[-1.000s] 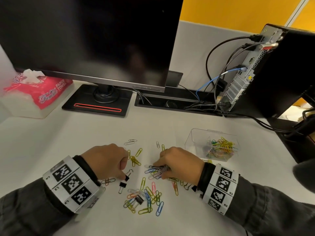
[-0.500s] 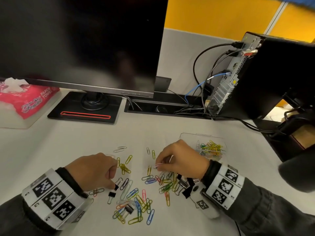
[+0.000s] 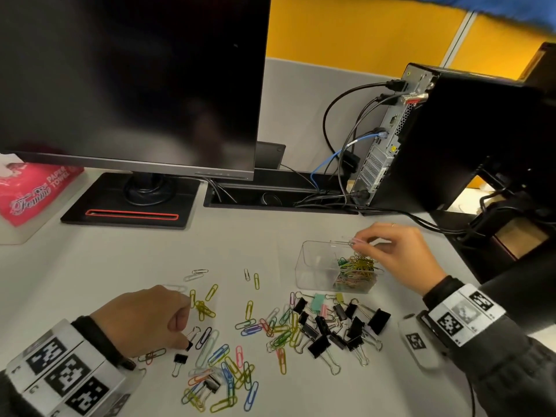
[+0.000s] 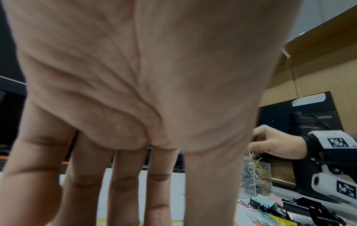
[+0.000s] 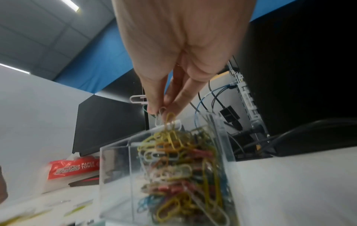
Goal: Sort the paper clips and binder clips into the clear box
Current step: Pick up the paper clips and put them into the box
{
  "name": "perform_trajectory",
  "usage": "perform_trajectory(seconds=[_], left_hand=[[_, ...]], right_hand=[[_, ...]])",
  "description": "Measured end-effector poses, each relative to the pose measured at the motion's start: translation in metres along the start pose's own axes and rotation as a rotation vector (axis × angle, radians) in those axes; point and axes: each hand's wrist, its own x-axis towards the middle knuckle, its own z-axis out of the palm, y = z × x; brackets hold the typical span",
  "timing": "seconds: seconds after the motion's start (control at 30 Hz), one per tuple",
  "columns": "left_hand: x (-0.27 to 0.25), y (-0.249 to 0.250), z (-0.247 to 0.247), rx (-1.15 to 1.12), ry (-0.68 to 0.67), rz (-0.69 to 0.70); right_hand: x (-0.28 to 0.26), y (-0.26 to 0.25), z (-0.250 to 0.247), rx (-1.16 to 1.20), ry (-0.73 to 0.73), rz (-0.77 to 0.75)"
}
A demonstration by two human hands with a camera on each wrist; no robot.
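Note:
The clear box point(image 3: 313, 266) stands right of centre on the white table, with a heap of coloured paper clips point(image 3: 356, 269) in its right part. My right hand point(image 3: 359, 240) hovers over the box and pinches a few paper clips point(image 5: 159, 116) that dangle just above the heap. Loose paper clips point(image 3: 222, 356) lie scattered in front. A cluster of black and pastel binder clips point(image 3: 334, 326) lies before the box. My left hand point(image 3: 185, 335) rests low on the table, its curled fingers pinching a small black binder clip point(image 3: 189, 345). A second small clip point(image 3: 180, 358) lies free beside it.
A dark monitor point(image 3: 135, 85) on a black base point(image 3: 132, 206) fills the back left, with a pink paper towel pack point(image 3: 33, 191) at the far left. A black computer tower point(image 3: 451, 145) with cables point(image 3: 340, 164) stands at the back right, close behind the box.
My right hand rose from the clip pile on the table and moved right to above the box, carrying paper clips. The binder clips it covered now show. The left hand stayed put.

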Motion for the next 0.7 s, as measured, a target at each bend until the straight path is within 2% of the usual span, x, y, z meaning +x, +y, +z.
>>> perform_trajectory(seconds=[0.2, 0.4, 0.5, 0.7], left_hand=[[0.001, 0.0, 0.001, -0.009, 0.0, -0.005], [0.001, 0.003, -0.001, 0.007, 0.001, -0.004], [0.001, 0.004, -0.002, 0.006, -0.004, -0.001], [0.001, 0.003, -0.001, -0.015, -0.005, -0.001]], right_hand=[[-0.007, 0.014, 0.01, -0.104, 0.059, -0.091], [-0.009, 0.011, 0.007, -0.579, 0.1, -0.19], [-0.008, 0.006, 0.008, -0.752, 0.026, -0.201], [-0.003, -0.007, 0.006, -0.826, -0.174, -0.071]])
